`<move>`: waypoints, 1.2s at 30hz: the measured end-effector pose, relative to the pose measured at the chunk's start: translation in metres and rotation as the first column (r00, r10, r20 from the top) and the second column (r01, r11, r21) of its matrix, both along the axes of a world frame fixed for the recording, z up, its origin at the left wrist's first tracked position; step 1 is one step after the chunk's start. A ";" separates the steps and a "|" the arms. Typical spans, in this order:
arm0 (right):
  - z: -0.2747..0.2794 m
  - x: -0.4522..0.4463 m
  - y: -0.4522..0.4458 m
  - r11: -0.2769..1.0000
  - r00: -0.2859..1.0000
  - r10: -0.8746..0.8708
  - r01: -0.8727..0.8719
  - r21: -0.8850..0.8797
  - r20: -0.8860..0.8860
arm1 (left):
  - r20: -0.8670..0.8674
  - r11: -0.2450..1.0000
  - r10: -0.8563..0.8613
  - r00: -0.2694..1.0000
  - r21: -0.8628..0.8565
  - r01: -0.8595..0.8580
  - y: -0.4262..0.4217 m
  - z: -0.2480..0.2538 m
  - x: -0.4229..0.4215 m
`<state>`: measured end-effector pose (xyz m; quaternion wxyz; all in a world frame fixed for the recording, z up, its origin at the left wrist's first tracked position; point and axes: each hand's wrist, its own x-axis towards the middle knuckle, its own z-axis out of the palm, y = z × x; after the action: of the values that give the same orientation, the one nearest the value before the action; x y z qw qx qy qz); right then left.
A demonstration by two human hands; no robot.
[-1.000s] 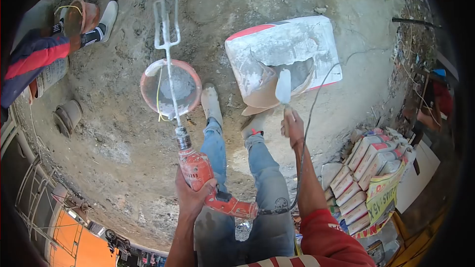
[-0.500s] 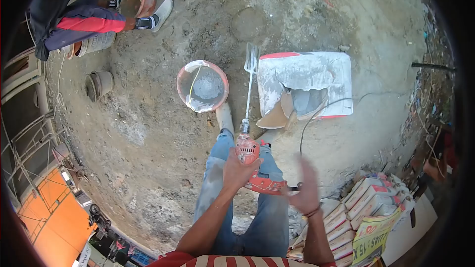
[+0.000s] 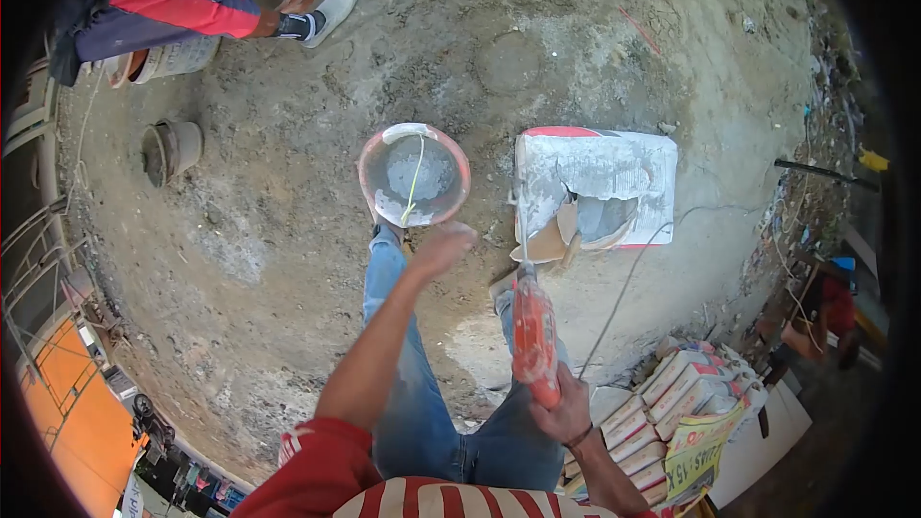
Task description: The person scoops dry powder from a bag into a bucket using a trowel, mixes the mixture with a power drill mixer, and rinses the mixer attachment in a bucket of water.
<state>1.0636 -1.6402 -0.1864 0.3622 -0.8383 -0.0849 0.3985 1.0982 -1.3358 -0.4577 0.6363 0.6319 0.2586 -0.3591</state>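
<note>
Drill (image 3: 535, 326), just right and below the centre of the frame, held from behind by the right hand (image 3: 568, 409), whose fingers close around its rear grip; pale shaft (image 3: 523, 230) runs up beside the torn bag (image 3: 576, 155), contact unclear; left hand (image 3: 443, 247), loosely open with nothing visible in it, hangs near the bucket (image 3: 464, 182) at centre; step in hand, by judgement, is one-handed handling of the drill; use over the bucket calls for lifting the shaft clear; yellow banner (image 3: 696, 460), lower right, reads partly "15 X"; bag print is illegible.
</note>
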 end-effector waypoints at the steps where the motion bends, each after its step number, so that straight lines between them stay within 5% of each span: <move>1: 0.012 0.001 0.014 1.000 1.000 0.003 -0.003 -0.025 -0.006 | -0.067 0.996 0.056 0.996 0.072 -0.051 0.031 -0.005 0.014; 4: 0.042 -0.001 0.070 0.997 0.985 -0.065 0.056 -0.057 -0.157 | 0.160 0.828 0.204 0.966 0.498 -0.258 0.140 -0.137 -0.028; 5: 0.043 0.002 0.092 0.999 0.987 -0.039 0.036 -0.022 -0.154 | 0.147 0.830 0.218 0.965 0.492 -0.263 0.178 -0.141 -0.030; 7: 0.039 0.006 0.127 0.999 0.991 0.042 -0.045 -0.022 -0.123 | -0.281 0.957 0.242 0.929 0.229 -0.180 0.235 -0.116 -0.021; 9: 0.018 0.013 0.169 0.998 0.992 0.057 -0.061 -0.034 -0.117 | -0.455 0.987 0.102 0.884 -0.062 -0.146 0.246 -0.057 -0.012; 12: -0.031 0.021 0.222 0.992 0.988 0.097 -0.106 -0.069 -0.118 | -0.663 0.892 0.119 0.739 -0.256 -0.373 0.205 0.022 -0.034; 15: -0.090 0.029 0.267 0.975 0.983 0.147 -0.163 -0.148 -0.113 | -0.779 0.737 0.110 0.618 -0.353 -0.576 0.174 0.066 -0.045; 17: -0.110 0.039 0.292 0.938 0.969 0.208 -0.235 -0.253 -0.131 | -0.869 0.309 0.256 0.424 -0.342 -0.887 0.152 0.049 -0.064; 21: -0.123 0.046 0.339 0.848 0.969 0.246 -0.232 -0.477 -0.035 | -0.876 0.150 0.313 0.368 -0.337 -0.929 0.166 0.031 -0.044; 22: -0.126 0.045 0.344 0.807 0.968 0.248 -0.181 -0.562 0.043 | -0.879 0.154 0.306 0.365 -0.332 -0.931 0.165 0.027 -0.041; 23: -0.130 0.054 0.349 0.760 0.968 0.224 -0.248 -0.601 -0.117 | -0.873 0.158 0.326 0.363 -0.328 -0.931 0.168 0.023 -0.038; 28: -0.159 0.033 0.344 0.806 0.965 0.228 -0.261 -0.532 -0.129 | -0.868 0.306 0.376 0.323 -0.213 -0.928 0.179 0.007 -0.039; 36: -0.161 0.038 0.323 0.813 0.952 0.264 -0.307 -0.494 -0.158 | -0.847 0.193 0.418 0.328 -0.270 -0.943 0.155 0.002 -0.053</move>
<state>1.1020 -1.3171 -0.3473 0.0652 -0.8649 -0.0857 0.4902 1.0457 -1.1806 -0.4557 0.7988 -0.0569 0.5429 -0.2528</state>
